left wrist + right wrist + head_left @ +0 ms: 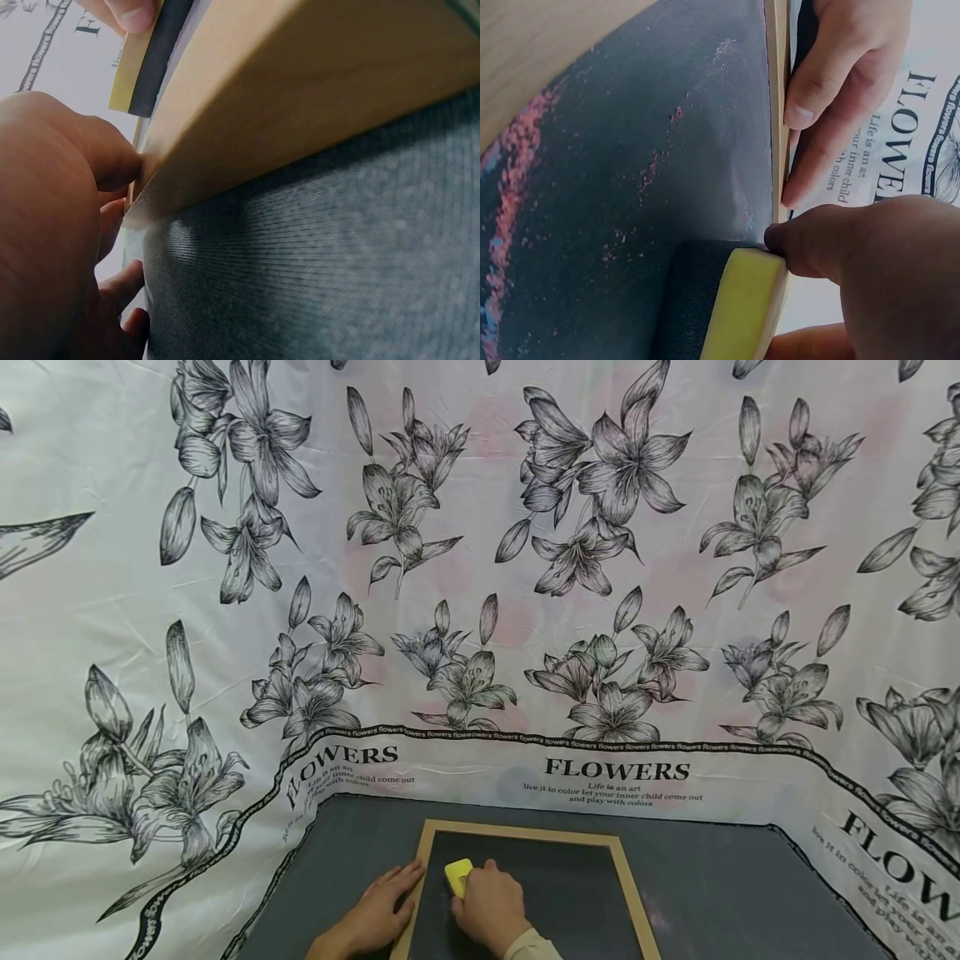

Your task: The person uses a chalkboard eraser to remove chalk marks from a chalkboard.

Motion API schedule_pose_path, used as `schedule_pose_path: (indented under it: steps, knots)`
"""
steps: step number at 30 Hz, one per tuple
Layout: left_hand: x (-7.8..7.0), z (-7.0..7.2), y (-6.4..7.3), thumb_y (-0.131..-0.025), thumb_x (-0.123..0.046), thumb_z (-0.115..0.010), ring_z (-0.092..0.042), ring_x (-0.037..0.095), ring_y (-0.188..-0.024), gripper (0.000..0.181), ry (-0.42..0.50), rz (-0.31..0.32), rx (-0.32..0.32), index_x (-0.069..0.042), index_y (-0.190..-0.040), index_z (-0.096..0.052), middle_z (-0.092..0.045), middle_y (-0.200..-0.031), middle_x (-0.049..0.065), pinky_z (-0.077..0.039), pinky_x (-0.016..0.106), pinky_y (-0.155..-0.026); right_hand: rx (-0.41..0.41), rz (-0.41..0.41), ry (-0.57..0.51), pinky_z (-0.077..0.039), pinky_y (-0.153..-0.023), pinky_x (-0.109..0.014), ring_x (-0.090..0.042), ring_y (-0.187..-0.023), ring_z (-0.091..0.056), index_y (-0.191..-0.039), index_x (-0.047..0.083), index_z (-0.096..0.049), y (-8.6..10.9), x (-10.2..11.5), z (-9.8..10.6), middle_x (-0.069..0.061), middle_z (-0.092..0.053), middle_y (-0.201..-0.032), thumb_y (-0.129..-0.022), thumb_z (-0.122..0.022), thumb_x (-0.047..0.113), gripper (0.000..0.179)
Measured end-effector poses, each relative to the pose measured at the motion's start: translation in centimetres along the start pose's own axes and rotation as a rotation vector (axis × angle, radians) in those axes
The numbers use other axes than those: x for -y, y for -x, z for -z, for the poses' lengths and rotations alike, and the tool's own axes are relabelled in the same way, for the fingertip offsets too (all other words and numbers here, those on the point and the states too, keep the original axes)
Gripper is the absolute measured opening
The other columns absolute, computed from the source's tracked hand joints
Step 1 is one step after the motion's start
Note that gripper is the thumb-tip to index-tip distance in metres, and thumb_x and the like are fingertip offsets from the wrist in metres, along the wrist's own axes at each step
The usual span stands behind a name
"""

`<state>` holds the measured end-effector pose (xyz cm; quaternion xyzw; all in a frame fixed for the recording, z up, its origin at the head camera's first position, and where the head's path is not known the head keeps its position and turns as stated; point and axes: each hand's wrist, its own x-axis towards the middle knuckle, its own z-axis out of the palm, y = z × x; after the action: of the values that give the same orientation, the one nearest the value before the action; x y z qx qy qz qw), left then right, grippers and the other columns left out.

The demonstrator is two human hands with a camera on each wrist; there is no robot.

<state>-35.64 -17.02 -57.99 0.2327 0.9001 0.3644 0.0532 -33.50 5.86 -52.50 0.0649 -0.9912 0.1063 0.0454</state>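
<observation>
A small chalkboard [540, 885] with a wooden frame [517, 831] lies on the dark tabletop. My right hand [491, 902] grips a yellow chalkboard eraser [458, 875] near the board's upper left. In the right wrist view the eraser [746, 304] has its dark felt side down on the board surface, close to the frame. My left hand [378, 910] rests against the outside of the frame's left side. Its thumb and fingers touch the wood in the left wrist view, where part of the eraser [142, 75] also shows.
Pink and blue chalk dust [514, 187] lies along one side of the board, with fainter pink specks across it. Dark grey cloth [720, 893] covers the table around the board. A white sheet printed with flowers [472, 768] surrounds the back and sides.
</observation>
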Motion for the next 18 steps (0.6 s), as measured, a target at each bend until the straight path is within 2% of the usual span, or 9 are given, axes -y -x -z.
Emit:
schedule_pose_path:
  steps: [7, 10, 14, 18]
  knots:
    - [0.6, -0.2, -0.1, -0.113, -0.029, -0.058, -0.036, 0.064, -0.153, 0.056, 0.0, -0.025, 0.0, -0.008, -0.165, -0.051, -0.045, -0.173, 0.019, -0.026, 0.086, -0.119, 0.05, 0.055, 0.021, -0.067, -0.074, -0.052, -0.027, -0.08, -0.069, -0.113, 0.005, -0.082, -0.1, 0.0, -0.1, -0.011, -0.067, -0.102, -0.09, -0.085, 0.046, 0.048]
    - [0.3, -0.1, 0.0, -0.113, -0.031, -0.057, -0.034, 0.063, -0.155, 0.058, -0.004, -0.008, 0.016, -0.01, -0.166, -0.049, -0.042, -0.174, 0.018, -0.024, 0.085, -0.121, 0.054, 0.091, 0.02, -0.066, -0.073, -0.052, -0.026, -0.08, -0.068, -0.115, 0.006, -0.082, 0.0, -0.2, -0.2, -0.01, -0.067, -0.1, -0.089, -0.085, 0.046, 0.048]
    - [-0.1, 0.1, 0.0, -0.112, -0.027, -0.058, -0.034, 0.061, -0.157, 0.058, -0.015, 0.011, 0.027, -0.008, -0.166, -0.049, -0.041, -0.175, 0.018, -0.024, 0.084, -0.123, 0.058, 0.148, 0.026, -0.064, -0.07, -0.052, -0.024, -0.079, -0.066, -0.121, 0.009, -0.081, -0.4, -0.7, -0.8, -0.009, -0.066, -0.1, -0.091, -0.083, 0.045, 0.048]
    - [-0.5, 0.2, 0.1, -0.112, -0.021, -0.059, -0.034, 0.062, -0.156, 0.057, -0.016, 0.004, 0.031, -0.004, -0.165, -0.049, -0.041, -0.174, 0.02, -0.024, 0.084, -0.122, 0.09, 0.179, 0.035, -0.064, -0.072, -0.052, -0.024, -0.082, -0.064, -0.127, 0.013, -0.08, -0.5, -0.9, -0.8, -0.009, -0.065, -0.1, -0.093, -0.081, 0.047, 0.047]
